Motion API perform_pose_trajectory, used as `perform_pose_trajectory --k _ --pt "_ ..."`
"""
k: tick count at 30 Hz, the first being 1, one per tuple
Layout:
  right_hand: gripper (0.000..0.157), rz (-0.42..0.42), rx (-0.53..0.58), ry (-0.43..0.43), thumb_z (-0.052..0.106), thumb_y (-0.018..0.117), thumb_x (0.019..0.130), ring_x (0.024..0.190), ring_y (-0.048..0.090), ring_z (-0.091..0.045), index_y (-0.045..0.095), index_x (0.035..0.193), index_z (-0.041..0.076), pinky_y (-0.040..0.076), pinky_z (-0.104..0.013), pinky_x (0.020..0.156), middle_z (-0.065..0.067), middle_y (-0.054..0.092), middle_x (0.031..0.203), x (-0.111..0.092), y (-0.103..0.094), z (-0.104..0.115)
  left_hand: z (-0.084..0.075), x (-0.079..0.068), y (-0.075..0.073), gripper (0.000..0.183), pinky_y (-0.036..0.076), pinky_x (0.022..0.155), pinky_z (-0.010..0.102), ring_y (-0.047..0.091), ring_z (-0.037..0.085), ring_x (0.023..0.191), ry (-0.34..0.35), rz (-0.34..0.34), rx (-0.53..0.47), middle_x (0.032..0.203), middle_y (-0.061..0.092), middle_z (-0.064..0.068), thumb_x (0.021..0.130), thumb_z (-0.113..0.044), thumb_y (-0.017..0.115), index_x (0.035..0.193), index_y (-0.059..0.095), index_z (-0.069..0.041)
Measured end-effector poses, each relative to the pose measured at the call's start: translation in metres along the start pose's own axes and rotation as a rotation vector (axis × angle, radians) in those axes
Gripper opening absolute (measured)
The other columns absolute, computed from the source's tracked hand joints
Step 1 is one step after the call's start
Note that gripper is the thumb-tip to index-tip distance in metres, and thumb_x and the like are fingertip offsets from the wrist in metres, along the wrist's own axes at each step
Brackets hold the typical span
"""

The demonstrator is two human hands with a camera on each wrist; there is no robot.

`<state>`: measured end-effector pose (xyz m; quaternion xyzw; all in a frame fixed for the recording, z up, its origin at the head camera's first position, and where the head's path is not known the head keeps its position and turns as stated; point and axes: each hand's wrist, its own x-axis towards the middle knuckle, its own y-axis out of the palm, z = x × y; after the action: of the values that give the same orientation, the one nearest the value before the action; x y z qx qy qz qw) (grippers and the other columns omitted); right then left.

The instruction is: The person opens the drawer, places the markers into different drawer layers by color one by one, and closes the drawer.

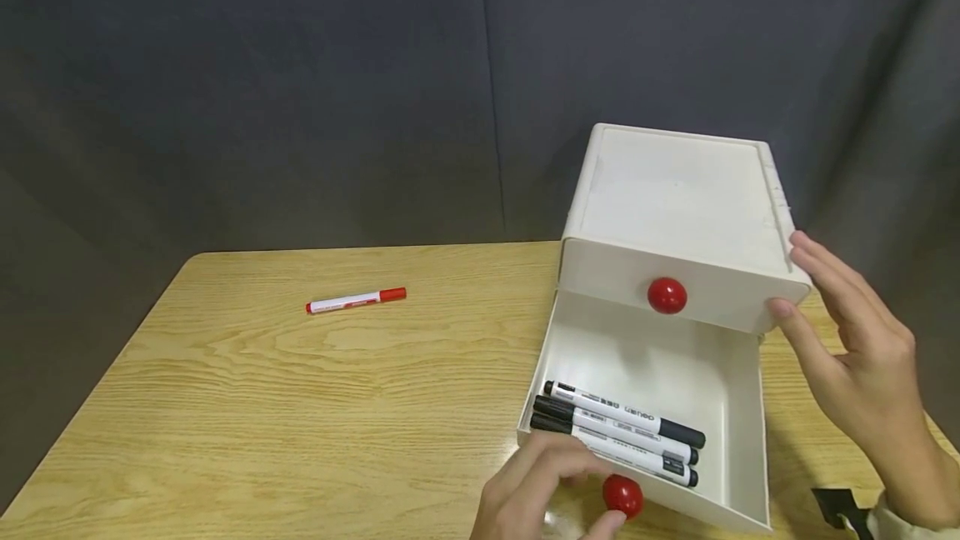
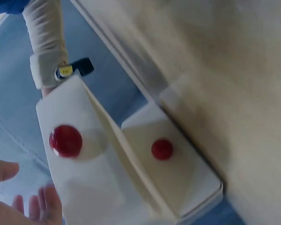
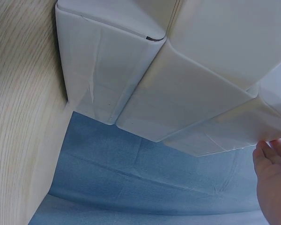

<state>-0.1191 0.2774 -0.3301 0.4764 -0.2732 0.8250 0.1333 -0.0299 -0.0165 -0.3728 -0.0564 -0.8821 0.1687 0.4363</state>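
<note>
A white drawer cabinet (image 1: 686, 198) stands at the right of the table, its middle drawer (image 1: 738, 407) pulled out. Inside lie several white markers (image 1: 607, 407) with black caps. At the drawer's front, my left hand (image 1: 528, 482) has thumb and fingers spread around a red knob (image 1: 622, 496). The left wrist view shows this hand (image 2: 25, 201) with fingers loose, apparently apart from the knob (image 2: 65, 140). My right hand (image 1: 862, 340) rests at the cabinet's upper right corner, thumb at the front, extended fingers (image 3: 269, 152) against the side.
A red-capped white marker (image 1: 356, 300) lies on the wooden table (image 1: 300, 407), left of the cabinet. The upper drawer's red knob (image 1: 667, 295) sits above the pulled-out drawer. Another red knob (image 2: 162, 149) marks the closed drawer below. Dark cloth (image 1: 337, 98) hangs behind.
</note>
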Motion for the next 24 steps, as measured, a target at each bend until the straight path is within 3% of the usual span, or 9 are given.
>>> perform_pose_trajectory --k 6,16,24 --pt "0.049 0.004 0.005 0.003 0.021 0.066 0.096 0.135 0.053 -0.016 0.057 0.126 -0.017 0.040 -0.019 0.111 -0.027 0.055 0.139 0.000 -0.001 0.000 0.004 -0.010 0.007 0.022 0.051 0.079 0.008 0.063 0.004 0.085 -0.037 0.064 -0.050 0.102 0.063 0.000 0.085 -0.014 0.075 0.105 0.065 -0.013" --pt "0.050 0.002 -0.002 -0.004 0.023 0.066 0.096 0.134 0.054 -0.016 0.058 0.126 -0.017 0.040 -0.019 0.111 -0.027 0.056 0.139 0.001 -0.001 0.000 0.010 -0.014 0.012 0.019 0.042 0.075 -0.001 0.062 -0.001 0.085 -0.024 0.074 0.057 0.099 0.062 -0.004 0.086 -0.019 0.075 0.104 0.070 -0.018" --pt "0.050 0.002 0.004 0.000 0.022 0.066 0.096 0.134 0.054 -0.016 0.058 0.126 -0.017 0.040 -0.019 0.111 -0.027 0.056 0.139 0.000 0.000 0.000 0.011 -0.012 0.012 0.025 0.039 0.071 -0.002 0.063 -0.002 0.080 -0.058 0.132 0.139 0.093 0.065 -0.008 0.077 -0.015 0.082 0.101 0.075 -0.019"
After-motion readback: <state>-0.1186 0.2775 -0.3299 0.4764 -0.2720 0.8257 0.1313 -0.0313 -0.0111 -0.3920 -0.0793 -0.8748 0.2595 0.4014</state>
